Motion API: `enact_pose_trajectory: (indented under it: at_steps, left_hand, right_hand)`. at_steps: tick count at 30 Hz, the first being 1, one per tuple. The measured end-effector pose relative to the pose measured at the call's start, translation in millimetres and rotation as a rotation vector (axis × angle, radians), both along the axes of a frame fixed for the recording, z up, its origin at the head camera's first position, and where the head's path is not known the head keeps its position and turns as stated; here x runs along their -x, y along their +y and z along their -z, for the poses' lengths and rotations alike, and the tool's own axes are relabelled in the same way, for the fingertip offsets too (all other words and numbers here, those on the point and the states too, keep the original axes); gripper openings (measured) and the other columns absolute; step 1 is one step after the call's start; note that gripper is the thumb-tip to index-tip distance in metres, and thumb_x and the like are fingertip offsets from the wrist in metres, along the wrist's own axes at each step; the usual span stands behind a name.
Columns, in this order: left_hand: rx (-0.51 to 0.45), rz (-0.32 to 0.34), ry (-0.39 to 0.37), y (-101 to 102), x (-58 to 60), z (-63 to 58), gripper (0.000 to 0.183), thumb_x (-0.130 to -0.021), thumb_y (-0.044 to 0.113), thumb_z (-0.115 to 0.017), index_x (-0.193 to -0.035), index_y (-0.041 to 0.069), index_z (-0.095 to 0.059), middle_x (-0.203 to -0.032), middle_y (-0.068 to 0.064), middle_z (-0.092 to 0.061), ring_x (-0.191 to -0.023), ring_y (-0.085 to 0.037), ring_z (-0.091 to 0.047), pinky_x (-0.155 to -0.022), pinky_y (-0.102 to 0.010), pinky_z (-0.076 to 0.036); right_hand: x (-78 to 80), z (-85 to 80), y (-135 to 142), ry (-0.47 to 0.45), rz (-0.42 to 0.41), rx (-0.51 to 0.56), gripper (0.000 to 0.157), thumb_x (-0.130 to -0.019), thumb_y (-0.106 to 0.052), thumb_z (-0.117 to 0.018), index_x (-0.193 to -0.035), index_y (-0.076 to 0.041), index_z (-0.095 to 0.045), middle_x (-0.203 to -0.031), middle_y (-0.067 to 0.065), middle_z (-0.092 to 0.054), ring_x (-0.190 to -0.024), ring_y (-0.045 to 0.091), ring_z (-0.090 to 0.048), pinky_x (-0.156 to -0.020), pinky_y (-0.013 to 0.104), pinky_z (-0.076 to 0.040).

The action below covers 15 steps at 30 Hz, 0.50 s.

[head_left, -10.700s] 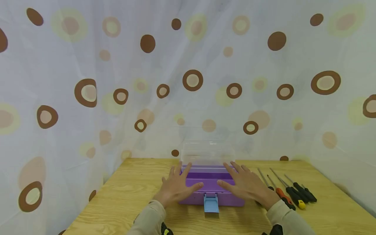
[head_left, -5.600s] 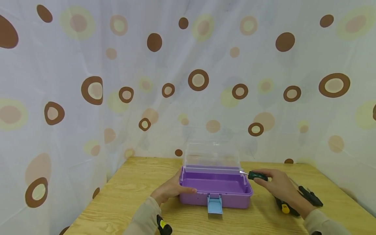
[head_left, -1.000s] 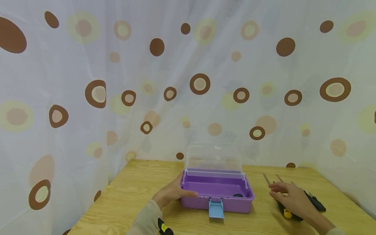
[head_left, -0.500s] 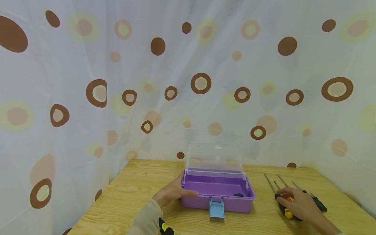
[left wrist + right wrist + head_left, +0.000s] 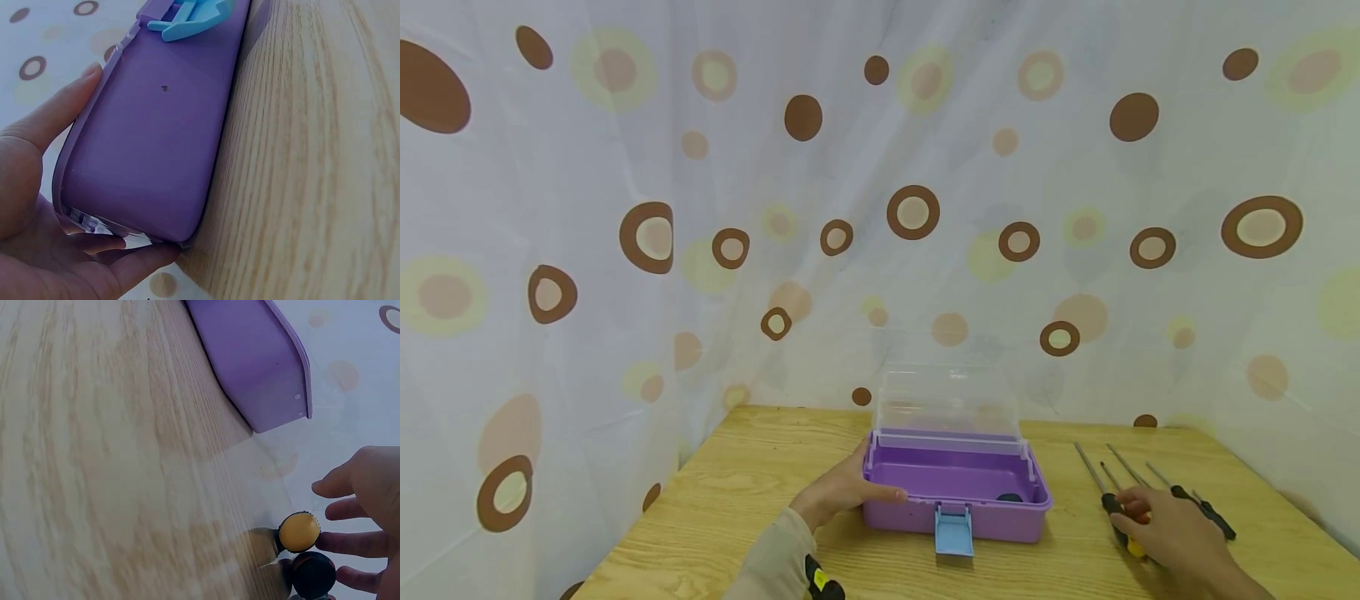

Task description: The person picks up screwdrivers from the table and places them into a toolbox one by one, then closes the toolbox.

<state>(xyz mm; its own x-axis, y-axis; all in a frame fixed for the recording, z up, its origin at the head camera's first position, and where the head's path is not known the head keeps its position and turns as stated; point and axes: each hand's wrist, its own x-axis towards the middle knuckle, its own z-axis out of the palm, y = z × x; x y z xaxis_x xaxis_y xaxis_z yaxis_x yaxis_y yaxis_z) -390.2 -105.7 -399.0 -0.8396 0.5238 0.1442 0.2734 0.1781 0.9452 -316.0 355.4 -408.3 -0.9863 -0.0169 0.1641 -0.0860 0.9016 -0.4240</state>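
Note:
A purple plastic toolbox point(image 5: 1007, 527) stands with its clear lid point(image 5: 951, 404) raised and its light blue latch point(image 5: 953, 533) hanging down in front. My left hand point(image 5: 835, 493) grips its left end, the thumb along the front rim and the fingers around the end wall, as the left wrist view shows. Inside, at the right front corner, part of a dark green screwdriver handle point(image 5: 1009, 497) shows. At the right, my right hand point(image 5: 1180, 533) is over a black-handled screwdriver point(image 5: 1112, 507) with a yellow butt point(image 5: 299, 532). Its fingers are spread beside the handle, not wrapped round it.
Several more screwdrivers lie right of the toolbox, including a black-handled one point(image 5: 1217, 521), shafts pointing away; the right hand partly hides some. All rests on a wooden table point(image 5: 737, 517), with a spotted curtain point(image 5: 842, 158) behind.
Earlier, my right hand carried a green-handled screwdriver to the toolbox; its handle now shows inside. The right hand has since moved right and down onto the screwdrivers. The left hand stays on the toolbox.

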Motion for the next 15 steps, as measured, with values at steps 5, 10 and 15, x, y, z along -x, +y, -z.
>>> enact_pose_trajectory:
  at_steps: [5, 10, 15]
  left_hand:
    - [-0.001, 0.001, 0.001, 0.7, -0.3, 0.4, 0.116, -0.082, 0.018, -0.088, -0.165, 0.013, -0.007, -0.153, -0.016, -0.043, -0.135, -0.036, -0.046, -0.116, -0.059, -0.028]
    - [0.002, -0.014, -0.01, 0.7, -1.1, 0.5, 0.116, -0.084, 0.017, -0.087, -0.166, 0.015, -0.006, -0.155, -0.016, -0.041, -0.136, -0.037, -0.045, -0.116, -0.06, -0.027]
    - [-0.016, -0.001, -0.011, 0.6, -0.6, 0.3, 0.116, -0.083, 0.017, -0.087, -0.166, 0.014, -0.007, -0.154, -0.017, -0.042, -0.135, -0.038, -0.046, -0.116, -0.06, -0.028]
  right_hand:
    - [-1.7, 2.2, 0.1, 0.012, 0.029, -0.085, 0.051, -0.093, -0.048, -0.073, -0.121, -0.005, -0.071, -0.103, 0.01, -0.076, -0.083, 0.03, -0.069, -0.059, 0.048, -0.049]
    - [0.4, 5.1, 1.7, 0.021, 0.042, -0.139, 0.052, -0.089, -0.051, -0.077, -0.119, -0.009, -0.073, -0.104, 0.01, -0.076, -0.09, 0.037, -0.068, -0.069, 0.066, -0.044]
    - [3.5, 6.2, 2.1, -0.02, 0.055, -0.172, 0.062, -0.084, -0.06, -0.079, -0.123, -0.012, -0.073, -0.114, 0.019, -0.073, -0.101, 0.05, -0.064, -0.076, 0.081, -0.037]
